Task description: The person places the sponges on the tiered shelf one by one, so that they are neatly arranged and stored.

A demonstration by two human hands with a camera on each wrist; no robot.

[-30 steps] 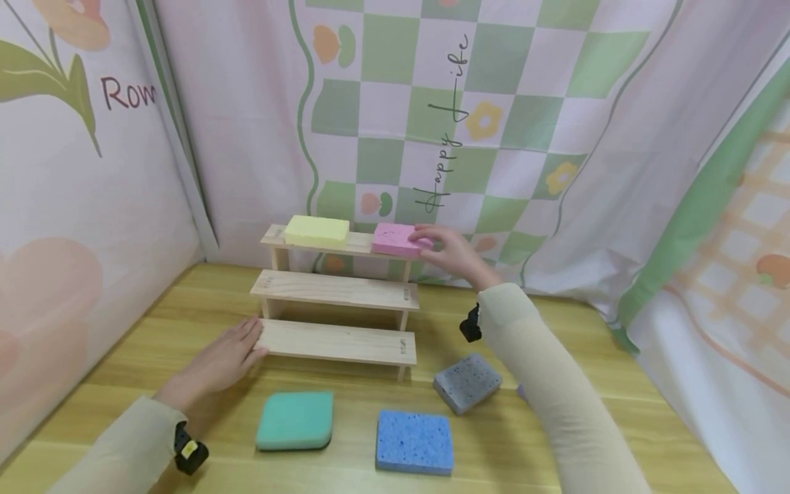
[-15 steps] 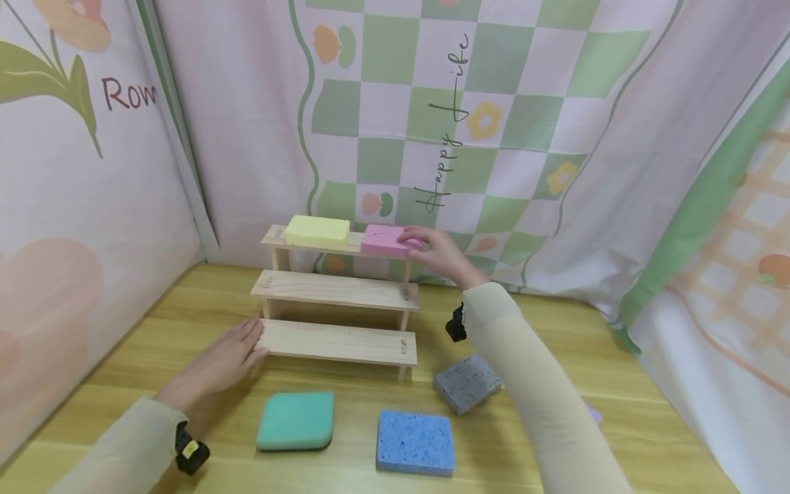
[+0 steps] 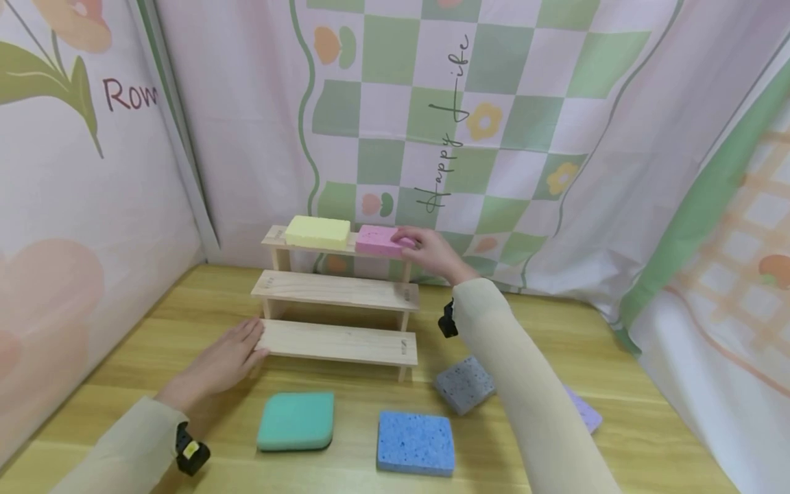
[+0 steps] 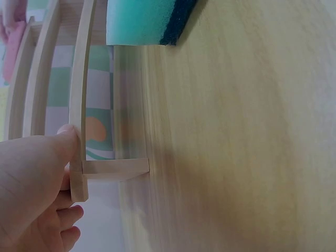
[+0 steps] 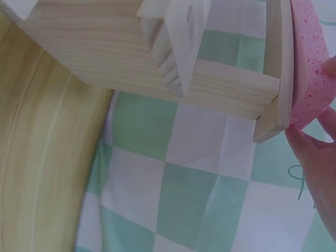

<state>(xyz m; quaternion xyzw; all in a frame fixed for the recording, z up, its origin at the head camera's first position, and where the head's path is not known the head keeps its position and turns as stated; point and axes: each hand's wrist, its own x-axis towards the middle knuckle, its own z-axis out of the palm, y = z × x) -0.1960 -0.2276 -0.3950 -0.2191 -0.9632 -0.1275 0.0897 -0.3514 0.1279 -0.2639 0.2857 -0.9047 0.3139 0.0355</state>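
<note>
A three-step wooden shelf (image 3: pixel 336 342) stands on the table. My left hand (image 3: pixel 216 360) holds the left end of its lowest board; in the left wrist view the thumb (image 4: pixel 65 142) lies on the board's edge, with curled fingers beyond it. On the top board, my right hand (image 3: pixel 432 254) pinches a pink sponge (image 3: pixel 373 239) by its right end. The right wrist view shows that pink sponge (image 5: pixel 310 63) resting on the board between thumb and fingers. A pale yellow sponge (image 3: pixel 317 232) sits left of the pink one, with a narrow gap between.
In front of the shelf lie a teal sponge (image 3: pixel 296 421) with a dark underside and a blue sponge (image 3: pixel 415 442). Right of them are a grey sponge (image 3: pixel 463 384) and a purple sponge (image 3: pixel 583 409), partly behind the right sleeve. A checked curtain (image 3: pixel 475 123) hangs behind.
My right hand has slid the pink sponge left along the top board, closer to the yellow sponge. More of the purple sponge shows beside the sleeve. The left hand has stayed put.
</note>
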